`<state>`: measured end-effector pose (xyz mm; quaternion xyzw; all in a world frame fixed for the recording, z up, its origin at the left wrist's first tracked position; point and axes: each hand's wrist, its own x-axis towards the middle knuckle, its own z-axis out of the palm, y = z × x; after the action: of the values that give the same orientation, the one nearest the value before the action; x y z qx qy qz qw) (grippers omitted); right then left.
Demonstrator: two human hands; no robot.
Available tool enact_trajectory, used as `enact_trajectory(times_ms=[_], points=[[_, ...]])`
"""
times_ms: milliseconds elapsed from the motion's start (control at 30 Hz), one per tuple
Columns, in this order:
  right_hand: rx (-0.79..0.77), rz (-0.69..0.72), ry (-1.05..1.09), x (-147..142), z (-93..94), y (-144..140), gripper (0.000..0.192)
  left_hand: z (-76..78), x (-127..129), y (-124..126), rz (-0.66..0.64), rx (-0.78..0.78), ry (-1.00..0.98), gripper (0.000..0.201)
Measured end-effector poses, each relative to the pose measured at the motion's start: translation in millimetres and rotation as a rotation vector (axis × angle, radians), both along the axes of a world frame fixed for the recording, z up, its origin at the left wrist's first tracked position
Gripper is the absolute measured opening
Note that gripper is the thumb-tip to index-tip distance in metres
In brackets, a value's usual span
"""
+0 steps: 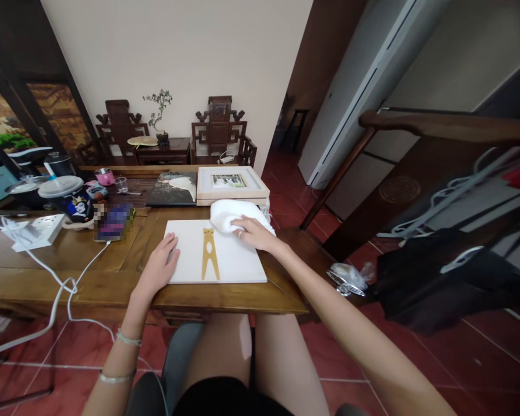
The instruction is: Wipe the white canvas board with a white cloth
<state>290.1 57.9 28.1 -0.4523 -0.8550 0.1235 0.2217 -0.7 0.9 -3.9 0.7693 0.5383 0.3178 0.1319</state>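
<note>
White cloth (230, 215) under the curled right hand (253, 232) presses the canvas (225, 260); left hand (161, 264), flat and spread, steadies it. Hard rubbing could slide it off the table's (91, 277) near edge.

Soft, even indoor daylight, faint shadows, sharp centre, wide-angle bending at the edges.

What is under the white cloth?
The white cloth lies on the top corner of the white canvas, pressed by the right hand. The corner beneath it is hidden.

Left hand (161, 261) flat on white canvas (225, 260), right hand (253, 232) pressing white cloth (229, 212), wooden table (91, 271)
</note>
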Motion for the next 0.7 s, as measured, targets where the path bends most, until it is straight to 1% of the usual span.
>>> enact_trajectory(times_ms=[67, 133, 200, 267, 333, 433, 500, 600, 700], points=[[0.060, 0.008, -0.032, -6, -0.8, 7, 0.031, 0.7, 0, 0, -0.001, -0.009, 0.006, 0.049], [0.088, 0.016, -0.054, -10, -1.8, 7, 0.032, 1.1, 0, -1, 0.003, -0.009, 0.011, 0.050], [0.086, 0.026, -0.076, -10, -3.1, 1, 0.033, 1.1, 0, -1, 0.006, -0.007, 0.014, 0.049], [0.072, 0.035, -0.102, -9, -3.4, -11, 0.033, 0.8, 0, -1, 0.004, -0.008, 0.013, 0.049], [0.053, 0.061, -0.122, -5, -1.7, -30, 0.033, 0.4, 0, -1, -0.002, -0.006, 0.011, 0.048], [0.006, 0.116, -0.138, 1, 6.8, -68, 0.036, 0.5, 1, -1, -0.004, -0.002, 0.011, 0.048], [-0.052, 0.128, -0.154, 5, 17.4, -95, 0.039, 1.0, 1, -1, -0.002, -0.005, 0.019, 0.050], [-0.175, 0.139, -0.198, 6, 38.7, -129, 0.040, 1.9, 2, -1, 0.000, -0.010, 0.028, 0.051], [-0.286, 0.176, -0.259, 5, 57.0, -148, 0.038, 2.2, 2, -1, -0.001, -0.005, 0.023, 0.051]])
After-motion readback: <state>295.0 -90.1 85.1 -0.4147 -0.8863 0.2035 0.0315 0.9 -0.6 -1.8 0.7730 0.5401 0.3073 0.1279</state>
